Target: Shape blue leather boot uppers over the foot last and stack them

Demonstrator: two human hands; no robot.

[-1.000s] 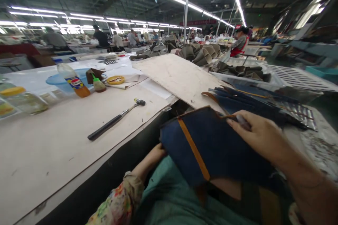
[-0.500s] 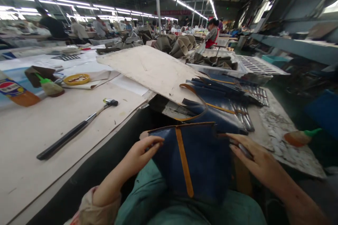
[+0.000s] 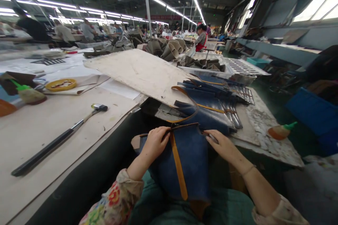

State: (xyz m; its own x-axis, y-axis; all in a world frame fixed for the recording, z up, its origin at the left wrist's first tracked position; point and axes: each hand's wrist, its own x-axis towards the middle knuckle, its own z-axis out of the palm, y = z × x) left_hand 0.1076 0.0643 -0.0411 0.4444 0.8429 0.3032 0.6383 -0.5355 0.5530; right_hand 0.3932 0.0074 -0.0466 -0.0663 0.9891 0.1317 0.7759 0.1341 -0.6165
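Observation:
A dark blue leather piece (image 3: 185,161) with a tan strip down its middle lies on my lap. My left hand (image 3: 155,143) pinches its upper left edge, fingers curled over the rim. At the piece's upper right corner my right hand (image 3: 223,146) grips the edge, with a small grey object I cannot make out tucked under the fingers. Just beyond my hands, a stack of similar blue pieces (image 3: 208,103) with tan trim rests on a stained board.
A hammer (image 3: 55,139) lies on the pale table (image 3: 39,126) to my left. Farther left are a green-capped glue bottle (image 3: 27,93) and a yellow lid (image 3: 60,84). Another glue bottle (image 3: 281,132) lies on the stained board at right. Blue crates (image 3: 314,112) stand right; people work at distant tables.
My view swung right. My left hand came up from under the blue piece and took its top edge. Both hands drew closer together on the piece.

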